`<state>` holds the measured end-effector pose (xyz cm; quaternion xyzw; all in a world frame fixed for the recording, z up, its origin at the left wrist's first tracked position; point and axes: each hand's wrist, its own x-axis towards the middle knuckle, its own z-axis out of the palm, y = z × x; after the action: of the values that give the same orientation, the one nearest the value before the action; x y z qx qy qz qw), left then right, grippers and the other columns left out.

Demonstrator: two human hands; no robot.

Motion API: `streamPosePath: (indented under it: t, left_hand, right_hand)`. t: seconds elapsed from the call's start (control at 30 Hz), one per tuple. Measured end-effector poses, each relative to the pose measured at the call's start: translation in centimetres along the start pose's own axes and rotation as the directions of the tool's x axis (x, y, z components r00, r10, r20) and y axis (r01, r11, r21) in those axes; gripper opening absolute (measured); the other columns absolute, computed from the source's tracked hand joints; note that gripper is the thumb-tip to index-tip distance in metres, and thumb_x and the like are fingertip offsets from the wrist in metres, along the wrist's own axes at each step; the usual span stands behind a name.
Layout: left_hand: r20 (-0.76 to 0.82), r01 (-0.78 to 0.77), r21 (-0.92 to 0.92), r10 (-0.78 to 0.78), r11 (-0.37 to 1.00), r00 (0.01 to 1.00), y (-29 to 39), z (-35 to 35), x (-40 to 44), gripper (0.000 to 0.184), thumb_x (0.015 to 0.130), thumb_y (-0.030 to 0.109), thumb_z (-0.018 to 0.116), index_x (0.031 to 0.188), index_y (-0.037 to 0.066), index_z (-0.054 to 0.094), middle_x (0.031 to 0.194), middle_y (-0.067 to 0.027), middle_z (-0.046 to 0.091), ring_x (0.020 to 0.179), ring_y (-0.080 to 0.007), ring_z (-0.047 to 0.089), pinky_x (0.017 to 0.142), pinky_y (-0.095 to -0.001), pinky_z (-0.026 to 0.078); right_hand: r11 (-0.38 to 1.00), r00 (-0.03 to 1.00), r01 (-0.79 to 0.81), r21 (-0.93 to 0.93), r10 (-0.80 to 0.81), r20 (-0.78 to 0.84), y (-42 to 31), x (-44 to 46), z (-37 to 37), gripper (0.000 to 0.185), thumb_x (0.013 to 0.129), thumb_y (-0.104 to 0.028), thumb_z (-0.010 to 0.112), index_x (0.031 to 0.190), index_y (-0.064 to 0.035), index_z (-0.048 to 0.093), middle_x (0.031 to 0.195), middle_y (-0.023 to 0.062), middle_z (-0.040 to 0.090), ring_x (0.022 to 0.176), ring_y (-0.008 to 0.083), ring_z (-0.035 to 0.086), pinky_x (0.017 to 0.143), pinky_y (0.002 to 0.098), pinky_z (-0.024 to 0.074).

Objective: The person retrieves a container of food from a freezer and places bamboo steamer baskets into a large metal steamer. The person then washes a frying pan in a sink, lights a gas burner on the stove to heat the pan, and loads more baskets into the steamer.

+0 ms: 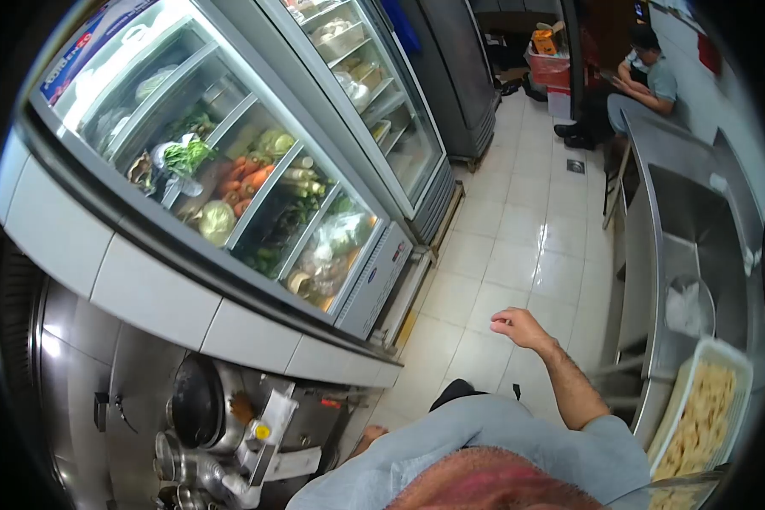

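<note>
My right hand (520, 329) hangs over the white tiled floor (518, 268), with loosely bent fingers and nothing visible in it. My left hand (368, 441) shows only in part, low beside my grey shirt (518, 433); its fingers are hidden. Left of my path stands a glass-door fridge (374, 276) with carrots (246, 180), cabbages (217, 221) and leafy greens (187, 156) on its shelves. A second glass-door fridge (438, 191) is beyond it.
On the right runs a steel sink counter (646, 246), with a white tub (684, 399) of pale food near me. A seated person (654, 85) is at the far end. Pans (197, 399) crowd the lower left beside a tiled ledge (153, 289). A floor drain (575, 167) lies ahead.
</note>
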<state>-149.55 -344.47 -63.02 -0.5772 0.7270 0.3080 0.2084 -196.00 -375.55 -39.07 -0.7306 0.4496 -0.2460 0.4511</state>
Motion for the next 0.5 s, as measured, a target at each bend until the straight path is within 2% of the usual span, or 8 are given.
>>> streamPosePath:
  t: [0.07,0.2,0.33,0.37,0.4,0.43,0.47,0.5]
  left_hand:
    - [0.053,0.111,-0.108,-0.106,0.988,0.993,-2.2,-1.8,2.9,0.031,0.076,0.029,0.057,0.095,0.006,0.063,0.093,-0.0204,0.063,0.090,-0.0332,0.060,0.078,-0.0417,0.047]
    - [0.031,0.180,-0.160,-0.178,0.971,0.984,-7.1,-9.8,13.1,0.030,0.076,0.029,0.057,0.092,0.005,0.063,0.090,-0.0203,0.063,0.088,-0.0332,0.060,0.077,-0.0417,0.047]
    - [-0.281,0.027,-0.031,-0.035,0.999,0.959,-11.7,-23.7,26.1,0.029,0.076,0.029,0.056,0.089,0.004,0.063,0.086,-0.0203,0.063,0.087,-0.0332,0.060,0.076,-0.0417,0.047]
    - [-0.368,0.124,-0.363,-0.265,0.923,0.891,-11.6,-27.7,29.5,0.031,0.076,0.031,0.056,0.087,0.003,0.063,0.082,-0.0211,0.062,0.087,-0.0349,0.060,0.076,-0.0429,0.046]
    - [-0.169,0.307,-0.548,-0.462,0.778,0.871,-10.3,-34.3,32.9,0.034,0.076,0.032,0.056,0.091,0.002,0.063,0.088,-0.0213,0.063,0.089,-0.0365,0.059,0.078,-0.0433,0.046]
    - [-0.370,0.142,-0.664,-0.488,0.734,0.790,-10.5,-37.3,37.0,0.037,0.076,0.031,0.056,0.098,0.003,0.063,0.097,-0.0214,0.062,0.092,-0.0367,0.058,0.082,-0.0417,0.045]
    - [-0.345,0.123,-0.698,-0.481,0.706,0.806,-9.9,-42.4,40.2,0.044,0.080,0.031,0.061,0.112,0.002,0.058,0.103,-0.0148,0.064,0.089,-0.0258,0.062,0.080,-0.0351,0.047]
    - [-0.455,0.080,-0.612,-0.433,0.786,0.778,-7.0,-48.6,41.3,0.044,0.080,0.031,0.062,0.112,0.002,0.058,0.101,-0.0162,0.063,0.093,-0.0233,0.060,0.084,-0.0340,0.046]
  right_hand:
    - [0.974,0.975,0.197,0.115,-0.206,0.079,-1.9,6.5,-2.7,0.025,0.079,-0.022,0.064,0.098,-0.0048,0.065,0.083,0.0082,0.060,0.076,0.0177,0.056,0.067,0.0296,0.0448]
    - [0.867,0.869,0.336,0.368,-0.437,0.235,-11.6,16.1,-10.8,0.023,0.077,-0.011,0.067,0.100,-0.0077,0.066,0.078,0.0031,0.055,0.070,0.0102,0.052,0.061,0.0251,0.0419]
    - [0.569,0.536,0.671,0.475,-0.815,0.219,-19.3,22.6,-18.8,0.026,0.071,-0.010,0.072,0.097,-0.0078,0.068,0.075,0.0040,0.056,0.061,0.0157,0.050,0.052,0.0261,0.0390]
    - [0.452,0.406,0.746,0.489,-0.891,0.204,-20.6,24.4,-20.5,0.026,0.074,-0.010,0.069,0.101,-0.0083,0.067,0.074,0.0039,0.054,0.060,0.0157,0.051,0.051,0.0271,0.0398]
    - [0.322,0.265,0.803,0.501,-0.947,0.184,-21.4,26.3,-22.1,0.027,0.077,-0.009,0.065,0.104,-0.0088,0.066,0.072,0.0037,0.051,0.058,0.0157,0.051,0.050,0.0280,0.0406]
    - [0.320,0.264,0.800,0.508,-0.947,0.181,-21.7,28.2,-23.4,0.027,0.077,-0.009,0.065,0.104,-0.0088,0.066,0.072,0.0037,0.051,0.058,0.0157,0.051,0.050,0.0280,0.0406]
    - [0.228,0.171,0.809,0.543,-0.973,0.154,-21.7,30.2,-24.7,0.025,0.075,-0.008,0.068,0.100,-0.0102,0.067,0.073,0.0043,0.054,0.055,0.0141,0.048,0.047,0.0264,0.0365]
    - [0.134,0.075,0.808,0.574,-0.989,0.125,-21.4,32.4,-25.9,0.024,0.072,-0.007,0.070,0.096,-0.0117,0.069,0.073,0.0049,0.057,0.051,0.0124,0.045,0.044,0.0249,0.0324]
